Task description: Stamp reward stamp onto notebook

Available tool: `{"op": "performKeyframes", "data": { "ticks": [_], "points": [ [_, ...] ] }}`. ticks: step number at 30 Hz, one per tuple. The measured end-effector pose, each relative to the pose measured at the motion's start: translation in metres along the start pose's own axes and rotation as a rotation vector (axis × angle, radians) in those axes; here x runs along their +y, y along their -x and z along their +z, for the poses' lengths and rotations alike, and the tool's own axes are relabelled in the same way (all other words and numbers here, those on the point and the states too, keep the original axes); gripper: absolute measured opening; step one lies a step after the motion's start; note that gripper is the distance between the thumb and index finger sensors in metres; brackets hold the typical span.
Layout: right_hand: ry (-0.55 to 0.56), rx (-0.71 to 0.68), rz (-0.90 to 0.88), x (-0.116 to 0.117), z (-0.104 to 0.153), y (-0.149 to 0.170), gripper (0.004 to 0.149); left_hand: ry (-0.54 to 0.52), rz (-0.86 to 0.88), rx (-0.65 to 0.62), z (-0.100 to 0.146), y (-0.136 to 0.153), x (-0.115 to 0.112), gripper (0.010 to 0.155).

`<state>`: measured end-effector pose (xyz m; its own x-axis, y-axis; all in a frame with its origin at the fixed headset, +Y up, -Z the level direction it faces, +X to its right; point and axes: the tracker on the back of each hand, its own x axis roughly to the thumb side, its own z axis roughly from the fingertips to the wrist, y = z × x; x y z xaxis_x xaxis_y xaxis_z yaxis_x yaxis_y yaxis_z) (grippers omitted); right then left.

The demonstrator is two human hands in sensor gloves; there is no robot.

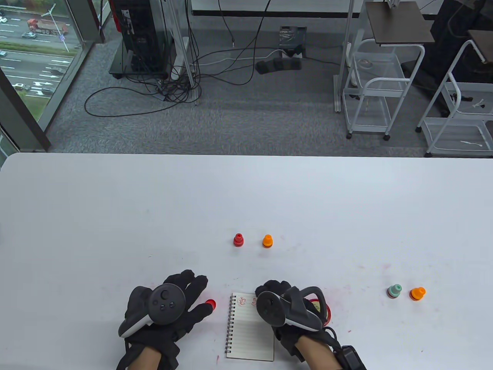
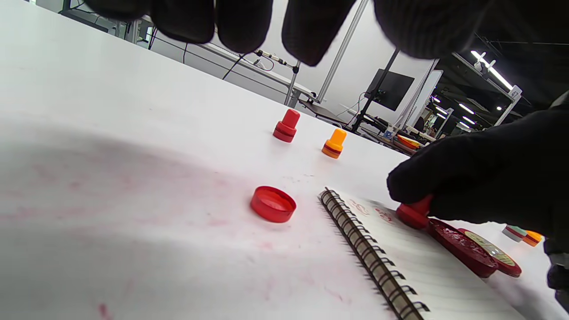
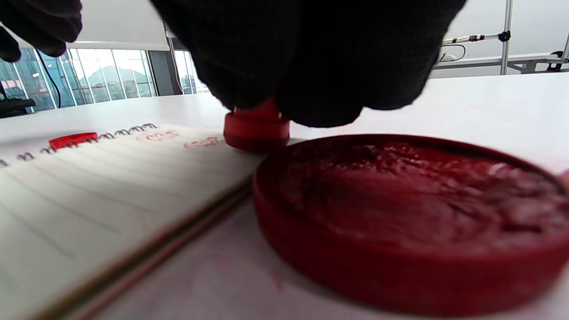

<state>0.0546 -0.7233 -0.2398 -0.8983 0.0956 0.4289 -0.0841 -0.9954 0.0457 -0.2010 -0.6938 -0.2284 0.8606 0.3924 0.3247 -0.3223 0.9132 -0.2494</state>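
Note:
A small spiral notebook (image 1: 250, 331) lies open at the table's front edge, with two red prints along its top line. My right hand (image 1: 269, 289) grips a red stamp (image 3: 256, 131) and presses it down on the page's top right corner; it also shows in the left wrist view (image 2: 413, 213). An open red ink pad (image 3: 413, 213) sits right beside the notebook's right edge, under my right hand. My left hand (image 1: 194, 293) is spread open and holds nothing, left of the notebook, with its thumb next to a red cap (image 1: 210, 303).
A red stamp (image 1: 238, 239) and an orange stamp (image 1: 267, 241) stand behind the notebook. A green stamp (image 1: 394, 291) and another orange stamp (image 1: 417, 293) stand to the right. The table has faint red ink smudges around the notebook.

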Motion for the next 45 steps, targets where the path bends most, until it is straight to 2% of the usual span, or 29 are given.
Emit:
{"op": "performKeyframes", "data": {
  "ticks": [9,22,30,38,45],
  "points": [
    [0.026,0.018,0.071,-0.002,-0.006,-0.007,0.045,0.026,-0.008,0.014,-0.001,0.001,-0.002,0.079],
    [-0.007,0.031,0.103,-0.003,-0.012,-0.009,0.044,0.058,-0.01,0.027,-0.001,0.0,-0.004,0.078],
    [-0.071,0.03,0.137,-0.008,-0.021,-0.011,0.043,0.072,-0.011,0.033,-0.002,-0.001,-0.005,0.078],
    [-0.245,0.022,0.177,-0.014,-0.044,-0.015,0.042,0.096,-0.009,0.041,-0.003,0.0,-0.008,0.078],
    [-0.233,0.019,0.18,-0.014,-0.042,-0.014,0.042,0.105,-0.007,0.041,-0.004,-0.001,-0.009,0.078]
  ]
}}
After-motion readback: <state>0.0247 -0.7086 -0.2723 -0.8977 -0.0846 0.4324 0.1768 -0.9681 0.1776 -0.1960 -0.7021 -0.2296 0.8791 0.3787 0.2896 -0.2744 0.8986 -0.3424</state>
